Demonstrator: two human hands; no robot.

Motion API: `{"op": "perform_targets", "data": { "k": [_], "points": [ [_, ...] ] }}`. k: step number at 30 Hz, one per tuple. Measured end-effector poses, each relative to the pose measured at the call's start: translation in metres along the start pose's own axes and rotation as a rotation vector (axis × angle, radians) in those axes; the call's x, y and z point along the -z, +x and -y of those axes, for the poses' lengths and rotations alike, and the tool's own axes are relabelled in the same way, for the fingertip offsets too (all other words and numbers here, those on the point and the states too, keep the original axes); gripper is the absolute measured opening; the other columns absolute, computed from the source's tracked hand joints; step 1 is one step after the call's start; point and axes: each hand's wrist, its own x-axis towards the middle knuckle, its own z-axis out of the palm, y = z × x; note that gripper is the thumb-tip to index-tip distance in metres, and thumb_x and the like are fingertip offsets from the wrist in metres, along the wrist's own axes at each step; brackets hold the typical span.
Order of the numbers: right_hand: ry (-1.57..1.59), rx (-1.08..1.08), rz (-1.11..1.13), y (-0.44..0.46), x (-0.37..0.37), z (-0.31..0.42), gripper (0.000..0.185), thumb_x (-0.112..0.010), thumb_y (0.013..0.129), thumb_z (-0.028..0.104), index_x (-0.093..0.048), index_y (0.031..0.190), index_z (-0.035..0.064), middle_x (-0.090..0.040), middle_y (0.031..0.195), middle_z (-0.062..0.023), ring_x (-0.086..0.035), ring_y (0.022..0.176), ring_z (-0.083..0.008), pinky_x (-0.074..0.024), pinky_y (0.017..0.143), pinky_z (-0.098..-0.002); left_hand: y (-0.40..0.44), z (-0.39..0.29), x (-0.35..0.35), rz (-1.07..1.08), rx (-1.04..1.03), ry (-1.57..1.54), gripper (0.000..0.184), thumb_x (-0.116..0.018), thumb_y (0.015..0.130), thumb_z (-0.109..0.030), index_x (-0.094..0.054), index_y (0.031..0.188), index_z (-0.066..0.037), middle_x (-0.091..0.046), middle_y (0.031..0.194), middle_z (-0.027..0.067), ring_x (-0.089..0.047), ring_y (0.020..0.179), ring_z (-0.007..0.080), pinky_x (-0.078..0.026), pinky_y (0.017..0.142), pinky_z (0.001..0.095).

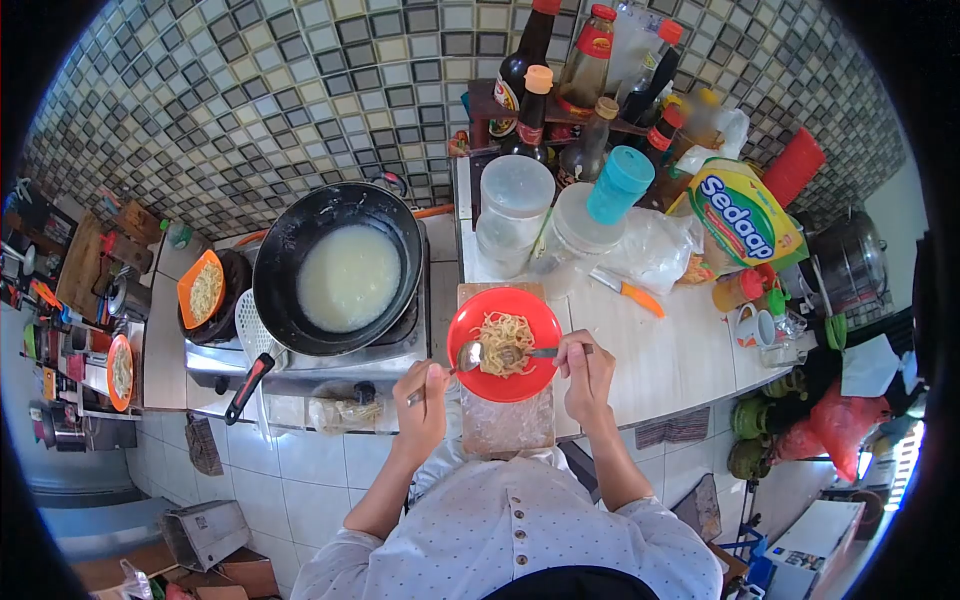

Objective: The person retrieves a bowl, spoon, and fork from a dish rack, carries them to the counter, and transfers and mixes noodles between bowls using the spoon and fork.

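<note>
Table bare to edge, R of red plate.
L hand grip closed on spoon, R hand on utensil.

Head-high view, seemingly straight down

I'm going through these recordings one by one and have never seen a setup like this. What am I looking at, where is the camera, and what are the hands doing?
There is no machine here: these are a person's own bare hands. The single picture comes from a camera worn on the head, looking forward and down.

The left hand holds a spoon; the right hand holds a second utensil. Both reach into the noodles on a red plate, which sits on a board.

To the left, a black wok with cloudy liquid stands on a stove. To the right are an orange-handled knife and a green packet, with bottles behind.
</note>
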Motion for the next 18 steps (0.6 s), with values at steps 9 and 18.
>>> {"op": "perform_targets", "data": {
  "k": [9,18],
  "points": [
    [-0.003,-0.080,0.076,0.006,0.006,-0.005,0.024,-0.036,0.089,0.014,-0.050,0.075,-0.0001,-0.050,0.064,-0.0062,-0.046,0.052,-0.0126,-0.0378,0.049,-0.0246,0.005,0.008,-0.003,0.039,0.038,0.032,0.032,-0.037,0.086,-0.010,-0.040,0.057,0.002,-0.039,0.052,0.0103,-0.034,0.048,0.0191,-0.027,0.049,0.0313],
    [-0.051,0.076,-0.014,-0.001,0.014,0.008,0.020,-0.040,0.087,0.013,-0.050,0.075,-0.0011,-0.053,0.065,-0.0084,-0.050,0.056,-0.0165,-0.0404,0.052,-0.0258,0.004,0.008,0.004,-0.063,-0.121,-0.002,0.031,-0.037,0.085,-0.010,-0.040,0.057,0.002,-0.038,0.052,0.0102,-0.035,0.049,0.0202,-0.028,0.050,0.0318]
  ]
}}
